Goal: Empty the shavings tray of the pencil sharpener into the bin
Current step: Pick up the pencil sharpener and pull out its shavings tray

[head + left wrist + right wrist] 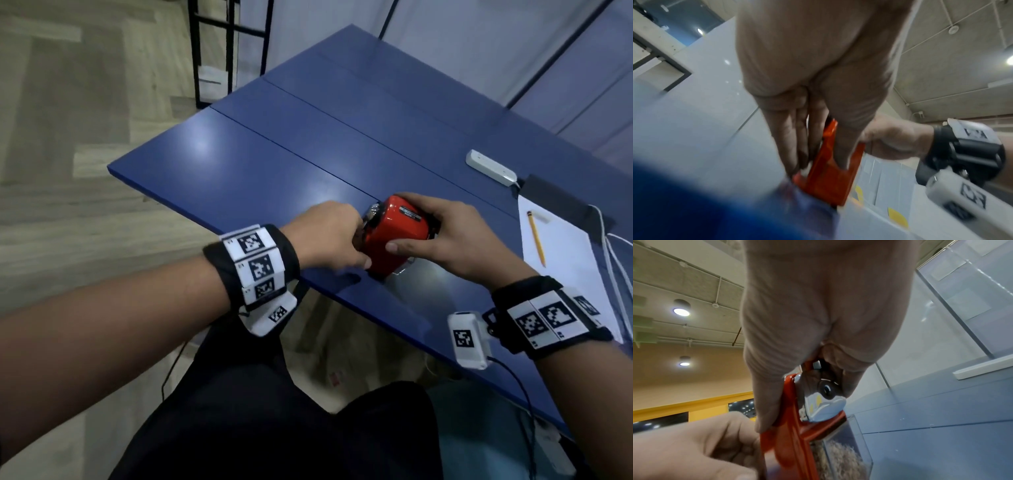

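A red pencil sharpener (394,236) stands on the blue table (274,154), close to its near edge. My left hand (342,240) grips its left end, thumb and fingers pressed on the red body (828,178). My right hand (435,233) wraps over it from the right, with the thumb on the near side. A clear shavings tray (840,456) filled with brownish shavings sticks partly out of the base, below the chrome front plate (824,402). In the head view only a clear corner of the tray (404,269) shows. I see no bin for certain.
To the right, a yellow pencil (536,238) lies on white paper (561,274). Behind it are a white device (489,168), a black block (561,202) and white cables (616,267). A black metal frame (226,51) stands on the floor beyond the table. A blurred teal shape (459,411) sits under the table edge.
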{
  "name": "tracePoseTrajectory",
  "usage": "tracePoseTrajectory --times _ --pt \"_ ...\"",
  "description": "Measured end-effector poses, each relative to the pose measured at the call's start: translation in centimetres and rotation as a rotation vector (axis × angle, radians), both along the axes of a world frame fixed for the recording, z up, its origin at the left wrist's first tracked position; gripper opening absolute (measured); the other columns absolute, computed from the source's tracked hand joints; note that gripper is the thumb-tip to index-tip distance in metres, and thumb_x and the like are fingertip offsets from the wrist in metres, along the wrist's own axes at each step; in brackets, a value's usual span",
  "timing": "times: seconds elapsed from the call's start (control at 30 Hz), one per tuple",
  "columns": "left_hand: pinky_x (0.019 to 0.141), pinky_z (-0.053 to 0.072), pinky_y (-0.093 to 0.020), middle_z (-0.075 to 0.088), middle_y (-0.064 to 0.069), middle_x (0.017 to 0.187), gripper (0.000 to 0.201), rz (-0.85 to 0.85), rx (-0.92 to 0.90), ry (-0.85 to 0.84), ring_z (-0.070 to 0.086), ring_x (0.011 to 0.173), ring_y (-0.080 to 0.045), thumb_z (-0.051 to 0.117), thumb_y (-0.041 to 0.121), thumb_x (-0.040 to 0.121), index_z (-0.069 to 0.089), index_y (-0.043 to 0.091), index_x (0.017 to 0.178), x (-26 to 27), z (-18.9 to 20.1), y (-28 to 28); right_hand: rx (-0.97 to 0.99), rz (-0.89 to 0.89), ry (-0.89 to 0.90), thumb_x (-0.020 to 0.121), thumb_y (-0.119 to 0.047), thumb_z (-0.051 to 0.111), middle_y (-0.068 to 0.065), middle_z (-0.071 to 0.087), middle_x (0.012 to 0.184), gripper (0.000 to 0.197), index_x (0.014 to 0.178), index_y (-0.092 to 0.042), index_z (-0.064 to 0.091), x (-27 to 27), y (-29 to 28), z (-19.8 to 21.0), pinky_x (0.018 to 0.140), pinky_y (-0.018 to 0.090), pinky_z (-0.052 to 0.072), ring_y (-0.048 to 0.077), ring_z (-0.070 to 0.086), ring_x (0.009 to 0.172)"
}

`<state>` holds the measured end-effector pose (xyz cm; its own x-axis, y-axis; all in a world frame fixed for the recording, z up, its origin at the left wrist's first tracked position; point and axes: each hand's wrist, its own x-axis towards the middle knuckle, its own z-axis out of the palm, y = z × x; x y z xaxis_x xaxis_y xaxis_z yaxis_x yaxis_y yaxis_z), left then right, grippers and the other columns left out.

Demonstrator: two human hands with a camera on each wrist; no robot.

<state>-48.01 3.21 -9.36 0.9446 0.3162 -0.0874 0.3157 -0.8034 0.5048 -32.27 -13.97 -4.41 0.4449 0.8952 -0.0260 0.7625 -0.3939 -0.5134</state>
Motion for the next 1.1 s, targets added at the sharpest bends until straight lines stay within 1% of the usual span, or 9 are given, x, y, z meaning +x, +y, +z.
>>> tracePoseTrajectory --times 0.1,0.23,0.37,0.47,0.57,0.67,0.77,0.93,1.1 --pt "0.08 0.055 -0.042 0.067 0.001 0.107 0.068 -0.034 0.109 0.001 0.064 0.097 -0.025 0.086 0.06 0.072 0.056 0.02 0.118 0.4 3.9 1.3 -0.011 -0.027 -0.008 0.072 -0.048 0.096 -0.012 0.071 0.129 0.09 0.151 -0.027 0.06 -0.3 0.0 0.0 0.095 0.014 0.051 -0.011 0.065 0.108" --pt "0.107 0.051 -0.049 0.049 -0.003 0.152 0.126 -0.257 0.176 0.031 0.057 0.131 -0.027 0.093 0.057 0.064 0.023 0.023 0.163 2.6 6.4 1.3 0.017 -0.097 -0.045 0.071 -0.051 0.096 -0.012 0.073 0.118 0.084 0.145 -0.025 0.064 -1.2 0.0 -0.1 0.089 0.01 0.05 0.001 0.07 0.102" --pt "0.114 0.047 -0.047 0.045 -0.009 0.155 0.145 -0.418 0.205 0.16 0.054 0.137 -0.03 0.097 0.043 0.063 0.001 0.019 0.169 5.0 5.4 0.1 0.045 -0.184 -0.113 0.073 -0.047 0.092 -0.007 0.076 0.106 0.065 0.129 -0.022 0.071 -2.4 0.1 -0.6 0.078 0.018 0.052 0.012 0.071 0.097" --pt "0.104 0.052 -0.043 0.056 -0.012 0.144 0.135 -0.415 0.236 0.188 0.062 0.125 -0.032 0.096 0.032 0.067 0.008 0.015 0.167 6.0 5.0 -0.1 0.057 -0.211 -0.106 0.072 -0.054 0.093 -0.005 0.077 0.113 0.074 0.134 -0.023 0.068 -2.6 -0.4 -1.1 0.076 0.017 0.046 0.015 0.071 0.104" --pt "0.088 0.053 -0.04 0.064 -0.008 0.128 0.095 -0.433 0.298 0.19 0.066 0.11 -0.03 0.093 0.031 0.072 0.038 0.013 0.147 6.8 5.3 0.2 0.054 -0.259 -0.023 0.067 -0.062 0.095 -0.002 0.071 0.137 0.105 0.154 -0.022 0.052 -2.4 -2.0 -1.6 0.095 0.021 0.048 0.018 0.067 0.126" --pt "0.089 0.049 -0.04 0.061 -0.005 0.128 0.089 -0.488 0.329 0.241 0.061 0.107 -0.027 0.092 0.026 0.075 0.038 0.016 0.145 7.3 5.9 0.9 0.024 -0.31 0.044 0.068 -0.058 0.096 0.0 0.066 0.148 0.11 0.159 -0.022 0.046 -2.7 -4.2 -2.9 0.101 0.025 0.045 0.017 0.061 0.136" --pt "0.097 0.051 -0.046 0.061 -0.007 0.139 0.097 -0.532 0.391 0.266 0.061 0.114 -0.03 0.093 0.025 0.074 0.034 0.024 0.151 7.9 6.6 1.3 0.0 -0.368 0.054 0.071 -0.06 0.093 0.001 0.069 0.145 0.1 0.154 -0.02 0.053 -3.8 -5.6 -4.7 0.098 0.026 0.049 0.017 0.065 0.132" --pt "0.115 0.044 -0.048 0.049 -0.004 0.156 0.125 -0.593 0.465 0.26 0.051 0.14 -0.028 0.097 0.029 0.069 0.019 0.03 0.167 8.8 7.2 0.5 0.157 -0.53 0.156 0.067 -0.067 0.091 0.002 0.075 0.129 0.092 0.139 -0.02 0.059 -6.1 -4.5 -7.2 0.098 0.041 0.06 0.023 0.071 0.119" --pt "0.1 0.056 -0.045 0.052 0.002 0.136 0.111 -0.612 0.487 0.259 0.06 0.121 -0.024 0.102 0.035 0.053 0.043 0.032 0.147 9.5 6.7 -1.0 0.141 -0.606 0.05 0.074 -0.069 0.085 0.008 0.073 0.11 0.069 0.109 -0.02 0.053 -6.5 -2.6 -7.1 0.079 0.044 0.057 0.034 0.069 0.103"
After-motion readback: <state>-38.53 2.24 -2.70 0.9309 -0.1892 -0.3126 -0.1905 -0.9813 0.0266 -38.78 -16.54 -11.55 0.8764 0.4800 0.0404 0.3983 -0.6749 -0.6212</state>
